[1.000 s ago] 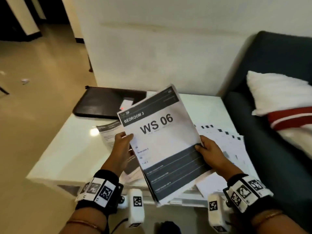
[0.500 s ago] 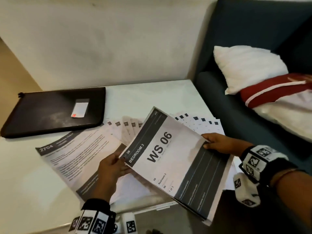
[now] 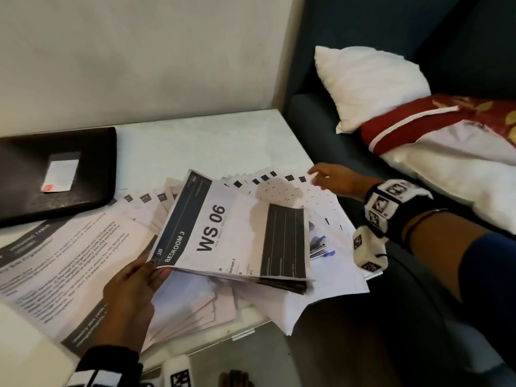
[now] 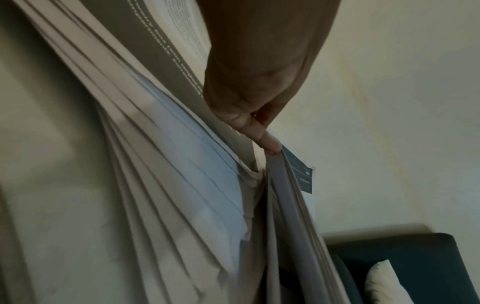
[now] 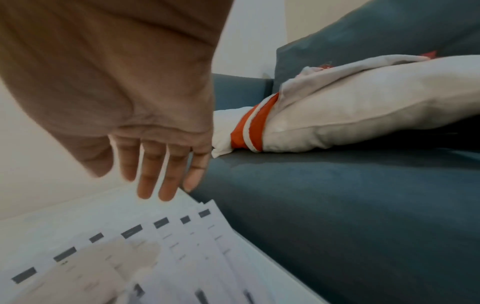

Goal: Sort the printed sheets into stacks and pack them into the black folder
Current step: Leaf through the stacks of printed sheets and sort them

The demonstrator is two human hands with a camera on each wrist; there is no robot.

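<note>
My left hand (image 3: 141,277) pinches the near corner of a stack of printed sheets (image 3: 234,230) whose top page reads "WS 06, Bedroom 3"; the stack hangs just above the table. In the left wrist view my thumb (image 4: 262,137) presses on the stack's edge (image 4: 291,185). My right hand (image 3: 332,178) is off the stack, fingers straight, hovering over a fan of white sheets (image 3: 282,188) with small black squares. The right wrist view shows those straight fingers (image 5: 155,176) above the fanned sheets (image 5: 182,242). The black folder (image 3: 55,174) lies closed at the table's back left.
More printed sheets (image 3: 69,263) spread over the white table (image 3: 212,141). A dark blue sofa (image 3: 349,29) with white and red cushions (image 3: 371,85) stands right of the table. A pen (image 3: 321,248) lies on the papers. A small card (image 3: 60,174) sits on the folder.
My right hand let go of the WS 06 stack and moved to the far right over the fanned sheets. The left hand alone holds the stack, now lower.
</note>
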